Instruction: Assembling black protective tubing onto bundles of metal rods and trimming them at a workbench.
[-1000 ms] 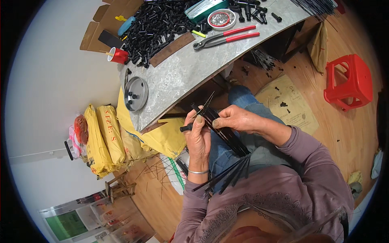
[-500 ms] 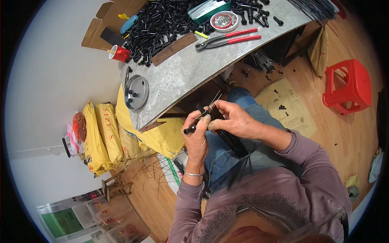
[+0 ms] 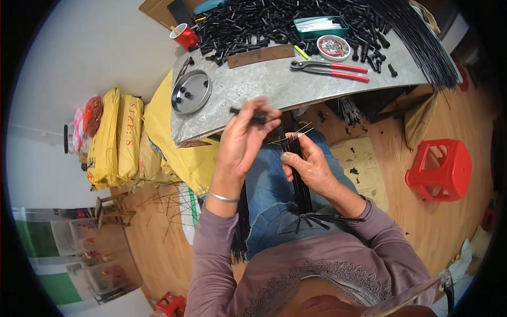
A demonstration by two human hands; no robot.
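The left hand (image 3: 244, 138) is raised just in front of the near edge of the surface (image 3: 264, 90), and its fingers are closed around a short black tube (image 3: 252, 114), which lies almost level between thumb and fingertips. The picture is a little blurred there, so the exact form of the tube is hard to tell. The right hand (image 3: 306, 164) is lower, over the lap in blue jeans, and it grips a bundle of thin black rods (image 3: 300, 174). The rods run down along the leg, and their thin tips fan out above the fingers, pointing toward the surface. The two hands are near each other but do not touch.

On the surface, a big pile of black tubes (image 3: 274, 21) covers the far side. A pair of pliers with red handles (image 3: 327, 67) lies near the middle, closer to the right edge. Just behind them is a small round tin (image 3: 332, 47) and a green rectangular box (image 3: 319, 25). A round metal tray (image 3: 191, 92) with a few black pieces sits at the left near corner, and a red cup (image 3: 185, 37) stands at the far left corner. A long sheaf of black rods (image 3: 422, 47) hangs over the right edge.

On the floor, yellow sacks (image 3: 116, 137) lie to the left and a red plastic stool (image 3: 438, 169) stands to the right.
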